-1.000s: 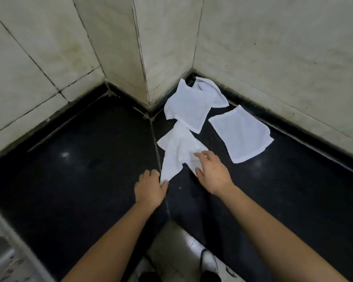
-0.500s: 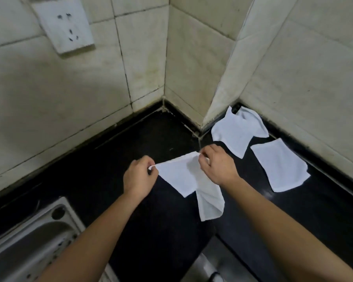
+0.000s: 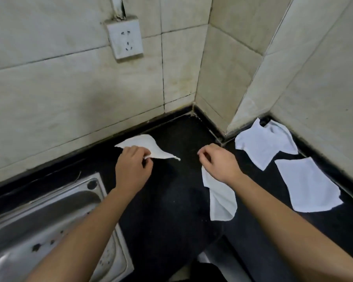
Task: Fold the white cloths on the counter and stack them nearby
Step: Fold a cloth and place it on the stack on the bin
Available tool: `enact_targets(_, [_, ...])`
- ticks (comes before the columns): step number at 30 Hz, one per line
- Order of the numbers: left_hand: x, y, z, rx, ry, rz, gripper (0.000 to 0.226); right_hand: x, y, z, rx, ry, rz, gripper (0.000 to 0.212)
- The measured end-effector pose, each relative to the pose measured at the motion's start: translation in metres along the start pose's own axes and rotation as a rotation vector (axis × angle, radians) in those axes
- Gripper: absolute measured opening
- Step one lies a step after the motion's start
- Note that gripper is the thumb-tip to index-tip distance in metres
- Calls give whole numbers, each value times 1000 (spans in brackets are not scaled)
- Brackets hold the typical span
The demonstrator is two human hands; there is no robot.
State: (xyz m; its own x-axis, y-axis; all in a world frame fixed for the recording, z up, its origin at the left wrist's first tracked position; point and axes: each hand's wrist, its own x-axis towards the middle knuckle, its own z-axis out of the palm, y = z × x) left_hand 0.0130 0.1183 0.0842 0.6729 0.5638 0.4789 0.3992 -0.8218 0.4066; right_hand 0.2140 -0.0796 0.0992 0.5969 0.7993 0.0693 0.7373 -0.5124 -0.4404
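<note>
My left hand [image 3: 132, 167] pinches a white cloth [image 3: 145, 146] that is lifted over the black counter [image 3: 167, 200] near the back wall. My right hand [image 3: 220, 161] grips a second white piece [image 3: 220, 198] that hangs down from it. A dark gap separates the two pieces, so they look like separate cloths. At the right, a rumpled white cloth [image 3: 263, 143] lies in the wall corner. A flat white cloth [image 3: 308, 184] lies just in front of it.
A steel sink [image 3: 49, 210] is set into the counter at the lower left, under my left forearm. A wall socket [image 3: 124, 37] sits on the tiled wall above. Tiled walls and a jutting corner close off the back and right.
The cloth was lifted off the counter and carried left. What both hands held together half a second ago now shows as two pieces, one per hand, pulled apart. The view turned left.
</note>
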Motion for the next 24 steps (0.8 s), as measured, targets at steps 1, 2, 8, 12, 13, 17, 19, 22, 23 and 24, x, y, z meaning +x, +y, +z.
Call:
enact_targets(1, [-23, -4, 5, 27, -69, -9, 14, -11, 3, 15, -5, -80, 7, 21])
enact_targets(2, [-48, -9, 10, 52, -156, -30, 15, -22, 7, 34, -8, -156, 13, 21])
enact_targets(8, [-167, -23, 22, 129, -579, -215, 19, -67, 10, 114, -50, -558, 46, 28])
enact_targets(12, [-206, -27, 20, 113, -657, -348, 9, -60, -6, 143, -33, -520, 39, 32])
enact_targets(13, [-210, -26, 18, 95, -644, -362, 10, -54, -11, 148, -24, -484, 35, 35])
enact_targets(17, [-215, -25, 17, 75, -610, -403, 13, -26, -29, 171, -118, -541, -72, 47])
enact_targets(19, [-214, -27, 18, 80, -604, -417, 10, -18, -28, 174, -197, -565, -111, 37])
enact_targets(22, [-215, -27, 20, 81, -581, -443, 9, -21, -21, 168, -230, -572, -117, 28])
enact_targets(23, [-214, -27, 20, 75, -566, -463, 9, -24, -18, 162, -193, -587, -100, 29])
enact_targets(24, [-210, -26, 20, 65, -540, -486, 10, -27, -15, 153, -148, -596, -85, 29])
